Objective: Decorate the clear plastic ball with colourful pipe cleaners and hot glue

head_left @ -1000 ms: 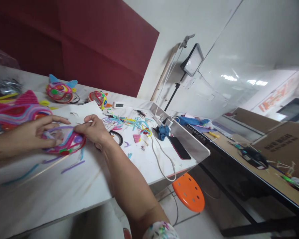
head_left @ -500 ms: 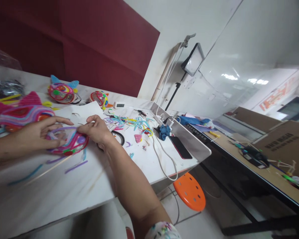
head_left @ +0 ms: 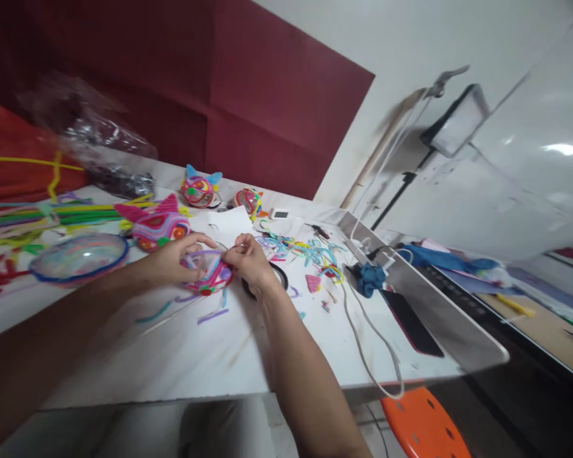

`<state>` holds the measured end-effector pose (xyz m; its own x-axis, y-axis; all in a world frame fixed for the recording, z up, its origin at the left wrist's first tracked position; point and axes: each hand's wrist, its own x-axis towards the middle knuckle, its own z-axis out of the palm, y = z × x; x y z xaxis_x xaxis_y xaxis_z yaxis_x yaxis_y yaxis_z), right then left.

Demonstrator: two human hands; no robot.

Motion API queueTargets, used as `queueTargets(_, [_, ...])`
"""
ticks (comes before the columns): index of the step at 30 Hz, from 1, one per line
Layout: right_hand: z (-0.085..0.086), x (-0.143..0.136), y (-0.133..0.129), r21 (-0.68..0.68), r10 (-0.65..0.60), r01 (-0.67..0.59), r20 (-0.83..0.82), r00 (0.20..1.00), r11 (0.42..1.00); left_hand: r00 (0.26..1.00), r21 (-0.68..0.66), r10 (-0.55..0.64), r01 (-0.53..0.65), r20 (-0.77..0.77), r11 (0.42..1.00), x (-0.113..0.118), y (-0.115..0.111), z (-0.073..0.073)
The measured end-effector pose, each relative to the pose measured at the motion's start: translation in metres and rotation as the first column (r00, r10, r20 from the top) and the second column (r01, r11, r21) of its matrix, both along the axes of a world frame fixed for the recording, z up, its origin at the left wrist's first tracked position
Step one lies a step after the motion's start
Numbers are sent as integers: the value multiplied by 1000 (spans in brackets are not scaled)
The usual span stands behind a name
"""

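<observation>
My left hand (head_left: 187, 257) curls around the left side of a small decorated lantern (head_left: 211, 283), a see-through shell with pink, red and purple pipe cleaners on it. At its upper right edge, the fingers of my right hand (head_left: 249, 259) are pinched together on the rim, by the end of a purple pipe cleaner. What exactly those fingertips pinch is too blurred to tell. A loose purple piece (head_left: 212, 316), a teal pipe cleaner (head_left: 153, 313) and a thin stick (head_left: 169, 316) lie below. A black ring, perhaps tape (head_left: 277, 278), is partly hidden behind my right wrist.
Finished-looking eared lanterns (head_left: 158, 229) stand behind my hands. A clear bowl-like shell with a blue rim (head_left: 81, 259) and pipe cleaner bundles (head_left: 90, 213) are left. Scraps (head_left: 310, 249), a white cable (head_left: 363, 346) and a phone (head_left: 413, 323) lie right, beside a low partition (head_left: 430, 305).
The view has swung left, so everything sits further right and the clear shell and pipe cleaner bundles show more. Both hands remain on the lantern in much the same grip.
</observation>
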<state>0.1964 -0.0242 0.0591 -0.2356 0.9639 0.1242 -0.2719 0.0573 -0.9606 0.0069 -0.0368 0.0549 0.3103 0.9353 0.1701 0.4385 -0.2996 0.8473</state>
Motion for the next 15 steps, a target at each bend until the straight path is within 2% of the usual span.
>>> queueTargets(3, [0,0,-2,-3,10,-10,-7,1000,1000,999,6,-43,43,-2,999,-4,3,-5])
queueTargets(7, [1,-1,-4,-8,23,-23,0,1000,1000,997,-12,-60,61,53,998,-1,-2,-3])
queueTargets(15, [4,-2,-6,-27,28,-28,8,1000,999,1000,13,8,-8,2,1000,4,-11,3])
